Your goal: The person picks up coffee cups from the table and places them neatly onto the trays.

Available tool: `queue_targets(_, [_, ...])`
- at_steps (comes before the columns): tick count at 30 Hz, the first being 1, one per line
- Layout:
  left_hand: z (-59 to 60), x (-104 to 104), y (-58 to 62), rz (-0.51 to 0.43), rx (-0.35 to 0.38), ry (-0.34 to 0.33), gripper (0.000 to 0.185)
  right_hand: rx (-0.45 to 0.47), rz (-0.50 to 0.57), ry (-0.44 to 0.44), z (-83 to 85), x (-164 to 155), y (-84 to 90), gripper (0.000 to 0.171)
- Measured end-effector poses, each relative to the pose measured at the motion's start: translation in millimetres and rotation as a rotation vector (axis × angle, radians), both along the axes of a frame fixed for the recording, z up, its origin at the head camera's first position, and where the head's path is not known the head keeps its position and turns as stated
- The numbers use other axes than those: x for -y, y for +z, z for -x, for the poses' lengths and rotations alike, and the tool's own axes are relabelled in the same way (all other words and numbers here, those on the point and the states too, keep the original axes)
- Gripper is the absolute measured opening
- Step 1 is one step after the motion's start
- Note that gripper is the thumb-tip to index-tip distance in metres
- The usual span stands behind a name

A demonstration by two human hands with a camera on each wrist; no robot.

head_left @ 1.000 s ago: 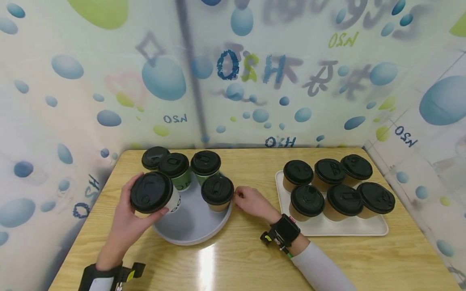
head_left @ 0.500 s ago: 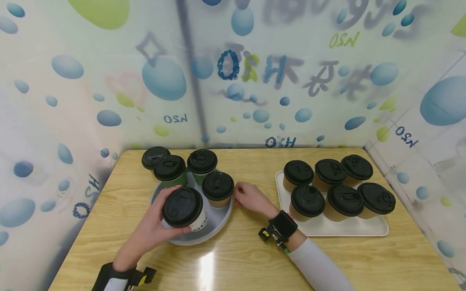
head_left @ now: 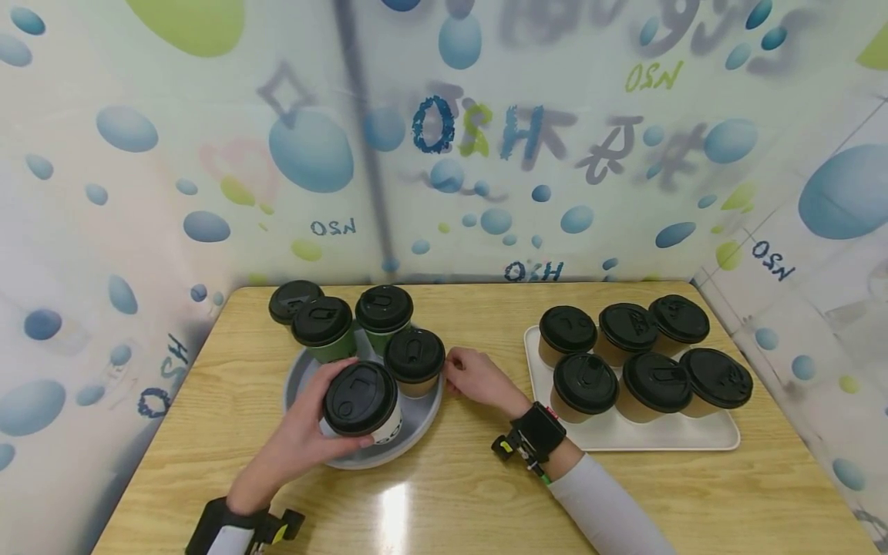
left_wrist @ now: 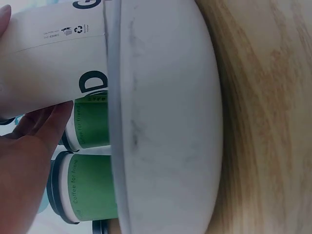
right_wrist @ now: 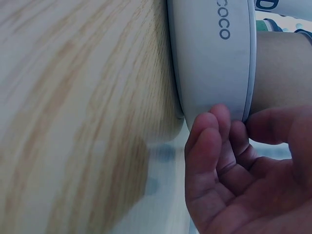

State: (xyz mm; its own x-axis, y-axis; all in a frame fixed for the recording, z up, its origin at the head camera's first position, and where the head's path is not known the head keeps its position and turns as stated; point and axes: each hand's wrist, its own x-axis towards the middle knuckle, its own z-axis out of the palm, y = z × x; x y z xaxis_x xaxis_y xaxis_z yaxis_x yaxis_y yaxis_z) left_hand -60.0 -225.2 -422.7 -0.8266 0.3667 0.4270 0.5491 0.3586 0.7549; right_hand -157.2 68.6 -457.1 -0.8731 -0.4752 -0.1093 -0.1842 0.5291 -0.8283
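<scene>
My left hand (head_left: 300, 441) grips a white paper coffee cup (head_left: 362, 399) with a black lid at the front of a round grey tray (head_left: 418, 432). The left wrist view shows dark lettering on the cup's white side, close behind the tray's rim. At the tray's right side, my right hand (head_left: 482, 378) pinches the rim, its thumb on top and curled fingers against the outer wall in the right wrist view. Two green cups (head_left: 331, 347) and a brown cup (head_left: 416, 378), all black-lidded, stand upright on the tray behind and beside the white cup.
Another black-lidded cup (head_left: 294, 301) stands at the back left, partly hidden by a green cup. On the right, a white rectangular tray (head_left: 652, 441) bears several brown cups with black lids. A patterned curtain (head_left: 444, 193) rises behind the wooden table (head_left: 479, 493).
My left hand has carried the white cup rightward and toward me, over the front of the round tray. The cups on that tray have shifted slightly. My right hand has stayed at the rim.
</scene>
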Motion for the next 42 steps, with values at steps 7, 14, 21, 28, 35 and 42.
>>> queue_targets(7, [2.9, -3, -7.3, 0.013, 0.000, -0.021, 0.104, -0.008, 0.003, 0.005, -0.3, 0, 0.4, 0.025])
queue_targets(14, [4.0, -5, -17.9, 0.094, -0.006, 0.007, 0.105, -0.007, 0.010, 0.012, -1.5, 0, 1.1, 0.025])
queue_targets(21, [2.1, -2, -20.1, 0.116, 0.039, 0.001, 0.120, -0.010, -0.001, 0.006, -1.3, 0, -0.2, 0.024])
queue_targets(28, [6.5, 41, 11.4, 0.004, 0.004, 0.003, 0.096, -0.014, 0.002, 0.011, -3.1, 0, 1.0, 0.026])
queue_targets(35, [41.1, 90, 35.9, -0.093, -0.058, 0.356, 0.042, -0.013, 0.005, 0.004, -5.3, 0, 3.3, 0.026])
queue_targets(42, [90.4, 127, 15.7, 0.094, 0.195, 0.426, 0.083, -0.016, 0.013, 0.004, -6.5, 1, 2.2, 0.027])
